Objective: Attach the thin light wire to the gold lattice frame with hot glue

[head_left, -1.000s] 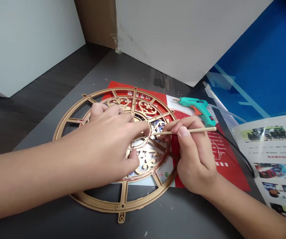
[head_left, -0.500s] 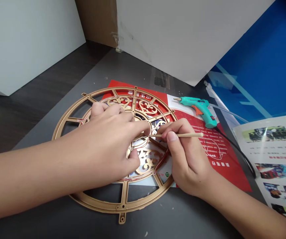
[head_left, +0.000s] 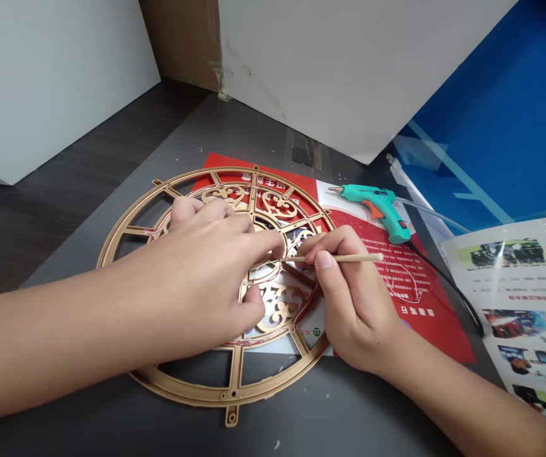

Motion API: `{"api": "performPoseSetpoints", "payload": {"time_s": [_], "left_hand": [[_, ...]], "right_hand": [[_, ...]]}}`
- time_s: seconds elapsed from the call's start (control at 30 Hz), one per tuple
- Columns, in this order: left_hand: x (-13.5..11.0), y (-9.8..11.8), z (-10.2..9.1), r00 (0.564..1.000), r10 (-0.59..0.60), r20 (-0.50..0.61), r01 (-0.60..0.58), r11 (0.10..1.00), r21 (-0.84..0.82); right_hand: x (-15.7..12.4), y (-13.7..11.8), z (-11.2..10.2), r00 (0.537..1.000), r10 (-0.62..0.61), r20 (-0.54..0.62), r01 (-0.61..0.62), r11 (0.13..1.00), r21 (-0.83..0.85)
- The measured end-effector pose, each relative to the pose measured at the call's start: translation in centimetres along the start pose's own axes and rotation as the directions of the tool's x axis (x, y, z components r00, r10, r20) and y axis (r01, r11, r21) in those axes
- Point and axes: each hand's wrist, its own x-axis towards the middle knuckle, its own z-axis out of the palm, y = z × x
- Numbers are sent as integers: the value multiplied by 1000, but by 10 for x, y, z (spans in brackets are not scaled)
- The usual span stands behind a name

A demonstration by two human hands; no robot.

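A round gold-coloured openwork frame [head_left: 191,388] lies flat, with spokes, scrollwork panels and a small central ring. Across it rests my left hand [head_left: 225,254], fingers spread, its index fingertip pressing at the central ring's right edge and its thumb apart from it. Pinched between thumb and fingers of my right hand [head_left: 356,298] is a thin wooden stick [head_left: 365,258]. The stick's tip reaches the ring right beside my left index fingertip. Thin red and white strands run along the frame's inner rim; part of the ring is hidden under my left hand.
A teal hot glue gun [head_left: 384,206] with a black cord lies at the right on a red and white printed sheet [head_left: 444,336]. Another sheet with photos [head_left: 515,282] is at far right. White panels [head_left: 339,70] stand behind the grey tabletop [head_left: 82,425].
Both hands keep nearly the same pose, the stick's tip still at the ring. The whole view has shifted slightly.
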Motion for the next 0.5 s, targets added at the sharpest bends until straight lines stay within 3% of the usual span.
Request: {"api": "performPoseSetpoints", "payload": {"time_s": [0.13,0.3,0.5], "left_hand": [[1,1,-1,1000,11,-3,-11,1000,-9],[0,2,-1,1000,12,-2,-12,1000,9],[-1,2,1,999,12,-38,-12,1000,7]], "right_hand": [[-5,4,2,998,20,-65,-16,999,52],[-5,7,4,981,-11,-196,49,981,188],[-5,6,3,990,-6,-140,20,995,98]]}}
